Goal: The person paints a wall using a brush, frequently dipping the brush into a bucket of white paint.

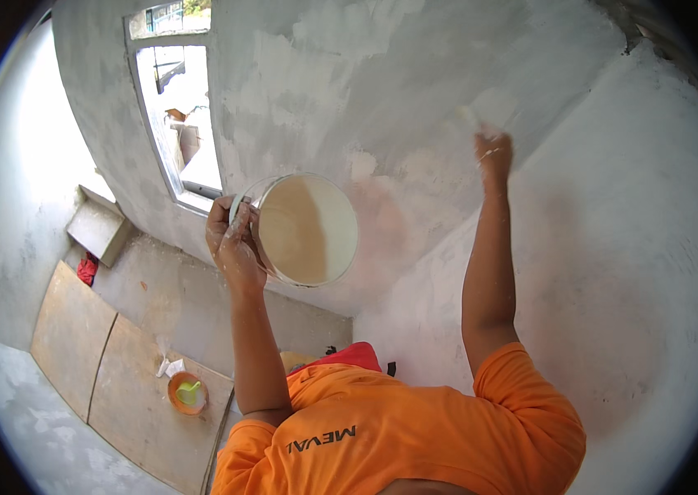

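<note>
My left hand (234, 238) grips a round pail (341, 229) at its side, by the handle and rim. The pail's mouth faces me, and its inside looks tan on one side and cream on the other. Up at the right, my right hand (494, 148) is closed around a pale hand tool (469, 116), close to the grey plastered wall (398, 80). Motion blurs the tool, so I cannot tell whether it is a brush or a scraper. Whitish smears mark both hands. Lighter, uneven patches of coating cover the wall around the tool.
An unglazed window opening (179, 124) is at the upper left. Below it stands a box-like block (98, 229), with a red cloth (87, 268) beside it. Wooden boards (132, 396) lie low at left, bearing an orange bowl (177, 403) with a green scoop (188, 392). A side wall (603, 278) rises at right.
</note>
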{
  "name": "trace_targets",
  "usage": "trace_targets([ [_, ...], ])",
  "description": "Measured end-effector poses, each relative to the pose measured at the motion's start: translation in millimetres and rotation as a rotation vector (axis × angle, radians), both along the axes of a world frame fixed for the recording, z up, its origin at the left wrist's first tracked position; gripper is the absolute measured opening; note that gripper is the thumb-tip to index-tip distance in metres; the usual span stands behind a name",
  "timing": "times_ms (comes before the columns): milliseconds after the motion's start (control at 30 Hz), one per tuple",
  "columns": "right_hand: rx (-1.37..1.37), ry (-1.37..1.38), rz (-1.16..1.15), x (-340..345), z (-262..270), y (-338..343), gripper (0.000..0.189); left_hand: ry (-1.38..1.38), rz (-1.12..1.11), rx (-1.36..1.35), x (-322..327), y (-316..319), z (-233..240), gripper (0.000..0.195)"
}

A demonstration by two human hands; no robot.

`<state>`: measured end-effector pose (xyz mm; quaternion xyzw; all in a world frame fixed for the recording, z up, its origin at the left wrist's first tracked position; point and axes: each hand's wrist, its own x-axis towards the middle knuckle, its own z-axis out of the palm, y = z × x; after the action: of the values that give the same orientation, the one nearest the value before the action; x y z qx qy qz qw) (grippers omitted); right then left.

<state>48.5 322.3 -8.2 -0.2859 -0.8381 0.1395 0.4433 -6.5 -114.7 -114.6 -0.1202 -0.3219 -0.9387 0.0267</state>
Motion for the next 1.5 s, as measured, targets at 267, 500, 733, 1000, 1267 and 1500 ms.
trace_targets([
  [267, 0.087, -0.219, -0.301, -37.7, -84.0, -37.2, 0.058, -0.055, 0.002, -0.015, -6.1, 6.1, -0.6, 0.003],
  [500, -0.457, -0.377, 0.245, -22.4, -143.5, 46.6, 0.051, -0.078, -0.041, 0.023, -3.2, 16.6, 8.4, 0.003],
  [733, -0.098, 0.224, 0.132, 2.1, 44.0, 3.1, 0.036, -0.107, -0.020, 0.016, -4.5, 8.1, -1.1, 0.003],
  [1000, -0.012, -0.283, -0.153, -58.5, -117.8, -56.0, 0.048, -0.098, 0.013, -0.010, -10.9, 4.7, -19.0, 0.004],
  [1267, 0.037, -0.005, -0.011, -34.6, -43.7, 14.9, 0.039, -0.124, 0.047, -0.052, -10.4, 6.0, -16.7, 0.006],
  [1500, 0.276, 0.215, -0.152, -35.1, 3.4, -29.7, 0.041, -0.110, 0.003, -0.055, -8.2, 0.4, -15.5, 0.006],
])
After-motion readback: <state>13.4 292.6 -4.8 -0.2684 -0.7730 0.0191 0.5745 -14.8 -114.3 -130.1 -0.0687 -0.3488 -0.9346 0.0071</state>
